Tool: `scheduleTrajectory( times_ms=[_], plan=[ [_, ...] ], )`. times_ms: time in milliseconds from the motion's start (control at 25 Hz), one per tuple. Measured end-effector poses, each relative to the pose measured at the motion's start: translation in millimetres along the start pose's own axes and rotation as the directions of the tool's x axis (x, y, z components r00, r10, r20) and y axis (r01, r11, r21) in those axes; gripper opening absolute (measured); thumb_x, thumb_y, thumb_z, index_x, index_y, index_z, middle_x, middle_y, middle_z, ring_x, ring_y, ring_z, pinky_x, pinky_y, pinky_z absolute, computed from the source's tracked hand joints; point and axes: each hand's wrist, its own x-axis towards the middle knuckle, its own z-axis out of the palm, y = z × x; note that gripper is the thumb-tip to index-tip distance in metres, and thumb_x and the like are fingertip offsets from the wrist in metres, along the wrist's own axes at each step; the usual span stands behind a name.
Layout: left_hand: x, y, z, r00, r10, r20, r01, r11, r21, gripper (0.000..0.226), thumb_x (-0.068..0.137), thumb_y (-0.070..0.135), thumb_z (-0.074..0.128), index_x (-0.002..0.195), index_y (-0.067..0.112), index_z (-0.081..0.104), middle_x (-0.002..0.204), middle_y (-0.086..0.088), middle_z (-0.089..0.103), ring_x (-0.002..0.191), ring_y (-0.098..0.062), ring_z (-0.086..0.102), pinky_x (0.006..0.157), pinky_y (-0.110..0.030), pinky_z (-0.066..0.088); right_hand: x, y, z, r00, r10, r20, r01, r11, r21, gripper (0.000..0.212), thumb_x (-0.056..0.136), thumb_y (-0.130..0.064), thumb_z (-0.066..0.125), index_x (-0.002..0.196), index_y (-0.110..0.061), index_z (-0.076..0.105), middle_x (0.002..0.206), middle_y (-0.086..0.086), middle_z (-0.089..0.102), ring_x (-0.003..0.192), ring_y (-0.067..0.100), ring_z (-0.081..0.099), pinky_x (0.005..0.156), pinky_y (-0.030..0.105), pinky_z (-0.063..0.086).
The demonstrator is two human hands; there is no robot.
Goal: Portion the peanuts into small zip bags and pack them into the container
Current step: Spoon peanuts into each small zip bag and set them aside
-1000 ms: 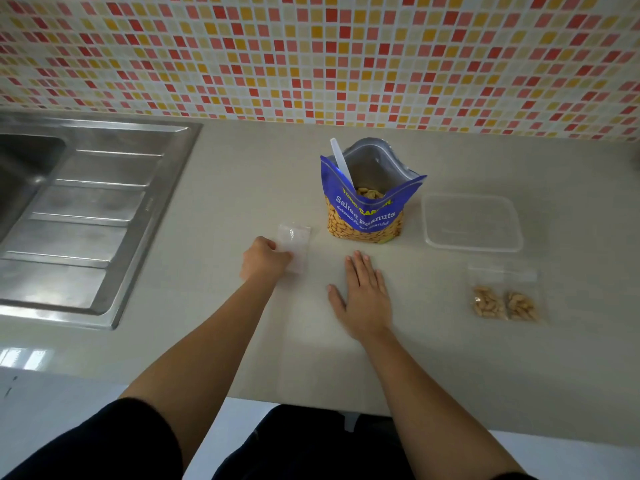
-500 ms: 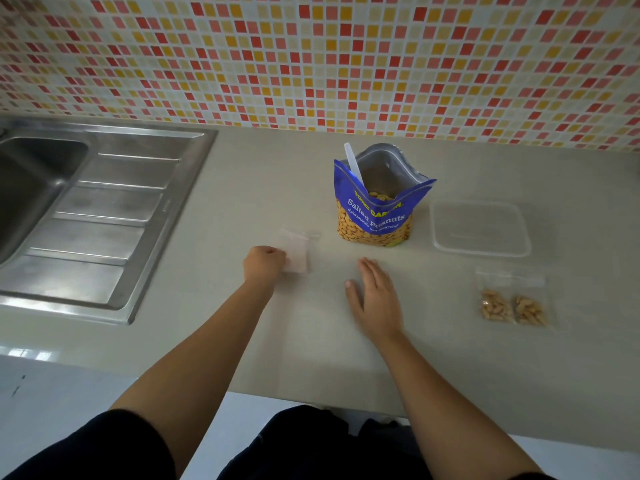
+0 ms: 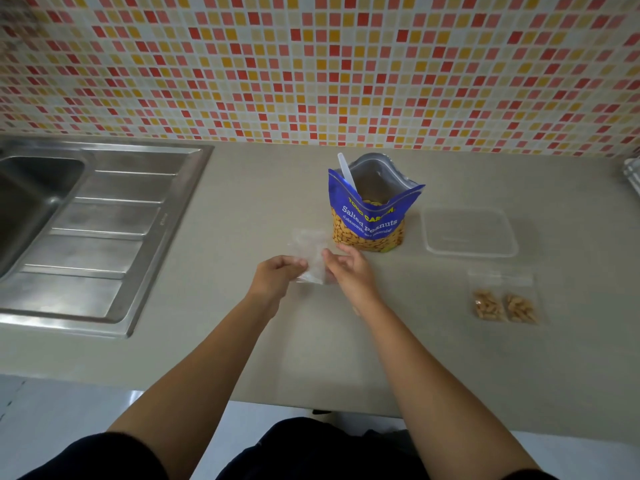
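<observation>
Both hands meet over the grey bench (image 3: 214,341), in front of the peanut pack (image 3: 370,220), and between them is one small empty bag (image 3: 309,252) of clear plastic. The left hand (image 3: 278,273) has its fingers curled and pinches the left edge of this bag. The right hand (image 3: 349,271) is at the right edge with its thumb and fingers bent around it, so it also holds the bag, but the picture is a little blurred there and the exact grip is not sharp. The bag is lifted a bit and stands nearly upright between the two hands. The blue peanut pack stands upright and open just behind them, and a white spoon (image 3: 346,169) sticks out of its mouth on the left side. To the right of the pack, a clear container (image 3: 469,232) sits on the bench, apart from it. Nearer to the person than the container lie two filled bags (image 3: 504,301) side by side, flat, with peanuts inside. A steel sink (image 3: 86,220) is at the far left, and a wall (image 3: 311,64) of small coloured tiles is behind.
</observation>
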Motion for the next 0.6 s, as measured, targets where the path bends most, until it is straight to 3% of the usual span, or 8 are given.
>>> scheduleTrajectory(
  times_ms=[120, 280, 400, 480, 600],
  plan=[
    [-1, -1, -3, 1.000, -0.010, 0.028, 0.010, 1.000, 0.007, 0.015, 0.081, 0.025, 0.070, 0.075, 0.017, 0.059, 0.075, 0.001, 0.059, 0.064, -0.009, 0.046, 0.048, -0.022, 0.025, 2, -3, 3, 0.999, -0.004, -0.034, 0.003, 1.000, -0.024, 0.045, 0.076, -0.019, 0.076, 0.113, -0.019, 0.050, 0.082, -0.004, 0.065, 0.079, 0.013, 0.063, 0.081, 0.028, 0.048],
    [-1, -2, -5, 0.998, -0.026, 0.065, 0.028, 0.999, -0.025, 0.020, 0.089, 0.034, 0.060, 0.076, 0.018, 0.059, 0.062, 0.009, 0.055, 0.063, -0.008, 0.047, 0.052, -0.022, 0.027, 4, -1, -1, 0.998, 0.002, -0.067, -0.004, 1.000, -0.022, 0.040, 0.077, -0.010, 0.074, 0.108, -0.014, 0.049, 0.077, -0.001, 0.064, 0.068, 0.014, 0.061, 0.078, 0.034, 0.051],
    [5, -8, -2, 1.000, 0.014, -0.024, -0.013, 1.000, 0.019, 0.018, 0.091, 0.030, 0.056, 0.081, 0.017, 0.064, 0.072, 0.005, 0.058, 0.069, -0.012, 0.050, 0.058, -0.023, 0.035, 2, 1, -5, 0.981, -0.023, -0.191, 0.012, 0.998, -0.059, 0.034, 0.076, -0.009, 0.073, 0.102, -0.013, 0.051, 0.073, -0.002, 0.062, 0.061, 0.009, 0.056, 0.065, 0.019, 0.047],
    [13, -12, -2, 0.983, 0.103, -0.153, -0.070, 0.976, 0.206, 0.019, 0.090, 0.028, 0.056, 0.086, 0.014, 0.069, 0.081, 0.002, 0.063, 0.077, -0.016, 0.055, 0.069, -0.026, 0.042, 0, 3, -8, 0.974, -0.018, -0.226, 0.001, 0.997, -0.076, 0.030, 0.077, -0.009, 0.072, 0.100, -0.015, 0.052, 0.070, -0.006, 0.059, 0.059, 0.006, 0.054, 0.059, 0.014, 0.044],
    [24, -17, -7, 0.930, 0.320, -0.181, -0.166, 0.805, 0.570, 0.023, 0.091, 0.025, 0.054, 0.094, 0.009, 0.069, 0.088, -0.007, 0.068, 0.085, -0.025, 0.061, 0.075, -0.029, 0.045, -4, 9, -13, 0.980, 0.024, -0.199, -0.025, 1.000, -0.004, 0.023, 0.079, -0.007, 0.068, 0.096, -0.016, 0.056, 0.074, -0.004, 0.058, 0.063, 0.011, 0.055, 0.065, 0.025, 0.046]
  ],
)
